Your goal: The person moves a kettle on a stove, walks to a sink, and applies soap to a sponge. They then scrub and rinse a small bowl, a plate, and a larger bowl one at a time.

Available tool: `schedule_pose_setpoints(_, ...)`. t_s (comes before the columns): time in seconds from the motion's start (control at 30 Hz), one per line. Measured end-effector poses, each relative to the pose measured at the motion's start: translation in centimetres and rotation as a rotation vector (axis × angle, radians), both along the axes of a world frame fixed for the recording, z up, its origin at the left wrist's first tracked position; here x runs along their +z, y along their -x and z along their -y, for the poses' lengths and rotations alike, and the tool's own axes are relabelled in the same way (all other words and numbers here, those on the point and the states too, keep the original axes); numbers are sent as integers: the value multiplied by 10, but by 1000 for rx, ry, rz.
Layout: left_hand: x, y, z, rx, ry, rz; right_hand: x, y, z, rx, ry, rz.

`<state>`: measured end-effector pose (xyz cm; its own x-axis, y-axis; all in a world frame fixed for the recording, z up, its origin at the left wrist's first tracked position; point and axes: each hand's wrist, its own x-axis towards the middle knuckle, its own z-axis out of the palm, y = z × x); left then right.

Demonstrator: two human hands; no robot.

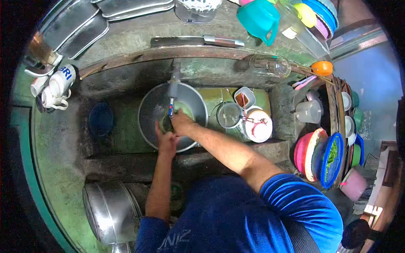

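Both my hands are together inside a large round metal basin (144,120), below a grey tap (174,86) with a blue tip. My left hand (168,141) is curled at the near side of a small dark, rounded thing (167,124), one finger extended up along it. Over its right side bends my right hand (182,122), fingers folded down and partly hidden. I cannot tell what the small thing is. Right of the basin stand a clear glass bowl or jar (230,114), a white tub with reddish-brown contents (244,98) and a white round container (258,131).
A blue bucket (101,119) sits left of the basin. A knife (223,41) lies on the ledge behind, near a glass jar (276,66) and a teal pitcher (259,21). White mugs (57,90) hang at left; a blue basket (331,160) stands right. Large metal pots (109,211) are at lower left.
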<state>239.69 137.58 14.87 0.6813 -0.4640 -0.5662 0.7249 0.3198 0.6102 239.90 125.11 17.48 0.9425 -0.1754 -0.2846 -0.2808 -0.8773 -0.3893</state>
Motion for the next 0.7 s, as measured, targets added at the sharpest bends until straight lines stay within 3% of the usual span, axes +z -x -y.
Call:
schedule_pose_setpoints(0.03,10,3,3,-18,46,61,-3,-3,-1,50,68,14)
schedule_pose_setpoints(0.07,21,6,5,2,1,39,-5,-7,7,-43,-89,-94)
schedule_pose_setpoints(0.1,0,1,-1,8,25,30,3,-12,10,-129,-245,-207)
schedule_pose_setpoints(0.23,-16,-8,-6,33,44,-49,31,-25,13,-295,-519,-438)
schedule_pose_setpoints(0.3,-12,-10,-3,34,51,-41,43,-8,10,-75,-141,6)
schedule_pose_setpoints(0.37,6,-6,2,8,39,-40,0,-8,16,26,-114,19)
schedule_pose_setpoints(0.4,-17,5,6,-25,-84,160,-16,-12,16,16,-123,-64)
schedule_pose_setpoints(0.43,-15,4,8,-32,-80,165,-18,-15,18,7,-131,-143)
schedule_pose_setpoints(0.47,-14,4,10,19,-74,154,-21,-11,19,-134,-275,-102)
schedule_pose_setpoints(0.5,-12,5,12,63,-67,139,-25,-18,17,-175,-300,-222)
schedule_pose_setpoints(0.57,5,1,10,94,5,-35,29,-19,17,-189,-363,-311)
schedule_pose_setpoints(0.6,3,-2,8,81,-29,-20,12,-19,14,-351,-359,-252)
schedule_pose_setpoints(0.63,3,-4,7,69,-66,-3,6,-14,12,-367,-357,-251)
schedule_pose_setpoints(0.7,4,0,10,80,-15,10,-1,-7,10,-180,-190,-73)
